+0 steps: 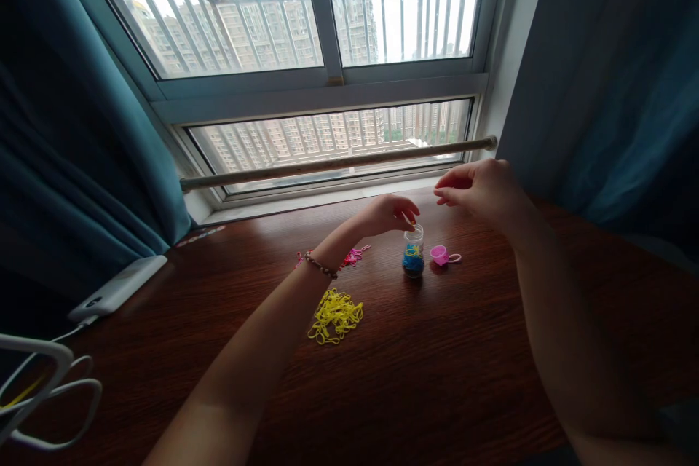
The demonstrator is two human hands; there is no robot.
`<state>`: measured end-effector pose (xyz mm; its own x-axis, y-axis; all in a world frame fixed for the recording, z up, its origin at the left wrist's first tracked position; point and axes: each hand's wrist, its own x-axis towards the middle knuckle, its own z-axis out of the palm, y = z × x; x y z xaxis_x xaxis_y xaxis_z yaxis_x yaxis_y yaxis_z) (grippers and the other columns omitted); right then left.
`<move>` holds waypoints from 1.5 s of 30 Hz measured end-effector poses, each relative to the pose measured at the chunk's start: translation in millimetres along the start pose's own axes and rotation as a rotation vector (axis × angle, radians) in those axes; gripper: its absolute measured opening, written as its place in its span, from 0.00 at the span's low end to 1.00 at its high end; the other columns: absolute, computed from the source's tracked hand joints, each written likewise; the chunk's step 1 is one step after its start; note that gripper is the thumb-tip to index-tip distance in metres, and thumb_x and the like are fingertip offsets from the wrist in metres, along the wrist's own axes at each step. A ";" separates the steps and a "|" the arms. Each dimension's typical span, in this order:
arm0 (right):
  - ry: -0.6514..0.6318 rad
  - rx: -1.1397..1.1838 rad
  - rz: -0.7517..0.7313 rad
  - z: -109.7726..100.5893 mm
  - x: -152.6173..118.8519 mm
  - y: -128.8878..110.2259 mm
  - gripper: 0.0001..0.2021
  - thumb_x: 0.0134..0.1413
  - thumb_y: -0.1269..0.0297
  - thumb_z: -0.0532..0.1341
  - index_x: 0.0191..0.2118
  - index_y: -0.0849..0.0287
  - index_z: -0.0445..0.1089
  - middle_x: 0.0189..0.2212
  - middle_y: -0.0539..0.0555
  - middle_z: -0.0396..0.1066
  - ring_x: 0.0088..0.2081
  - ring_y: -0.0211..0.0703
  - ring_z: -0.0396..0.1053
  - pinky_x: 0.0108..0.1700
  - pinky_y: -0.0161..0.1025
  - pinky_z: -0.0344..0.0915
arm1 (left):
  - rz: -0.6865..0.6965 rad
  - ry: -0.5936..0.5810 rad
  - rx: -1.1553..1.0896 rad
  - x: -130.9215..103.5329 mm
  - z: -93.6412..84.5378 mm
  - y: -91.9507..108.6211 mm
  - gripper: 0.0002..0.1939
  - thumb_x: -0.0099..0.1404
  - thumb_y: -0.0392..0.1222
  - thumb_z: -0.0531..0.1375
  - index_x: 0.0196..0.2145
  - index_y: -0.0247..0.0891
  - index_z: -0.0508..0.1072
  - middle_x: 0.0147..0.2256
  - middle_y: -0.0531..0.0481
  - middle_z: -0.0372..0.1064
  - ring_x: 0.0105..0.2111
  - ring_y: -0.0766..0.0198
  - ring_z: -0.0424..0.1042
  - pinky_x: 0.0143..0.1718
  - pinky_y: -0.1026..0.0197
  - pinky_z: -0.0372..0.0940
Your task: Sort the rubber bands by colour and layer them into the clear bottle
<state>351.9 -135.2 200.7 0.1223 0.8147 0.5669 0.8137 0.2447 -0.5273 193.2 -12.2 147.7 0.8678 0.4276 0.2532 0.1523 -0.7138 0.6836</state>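
Observation:
My left hand is over the mouth of a small clear jar, its fingers bent and the tips at the rim. A small yellowish bit shows by those fingertips, too small to name. Blue bands fill the lower part of the upright jar, with some yellow ones on top. My right hand is raised to the right, thumb and fingers pinched; whatever they may hold cannot be made out. Just right of the jar lies a pink cap with a loop. Nearer to me is a pile of yellow rubber bands.
Pink and red bands lie partly behind my left forearm. A white device with a cable rests at the left of the brown wooden table. White looped tubing is at the lower left. A window rail runs behind.

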 end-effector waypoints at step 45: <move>-0.715 -0.093 -0.134 188.3 -80.5 -30.3 0.08 0.40 0.72 0.58 0.27 0.60 0.74 0.23 0.51 0.72 0.25 0.37 0.66 0.26 0.31 0.55 | -0.638 -0.060 -0.064 -207.8 -5.0 -76.2 0.12 0.42 0.34 0.63 0.29 0.33 0.70 0.26 0.51 0.69 0.28 0.64 0.68 0.27 0.64 0.62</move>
<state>210.4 -109.1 51.8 -0.3564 0.9327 0.0548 0.8444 0.3466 -0.4085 -1.1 -43.9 46.4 0.6416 0.7238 -0.2541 0.6204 -0.2947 0.7268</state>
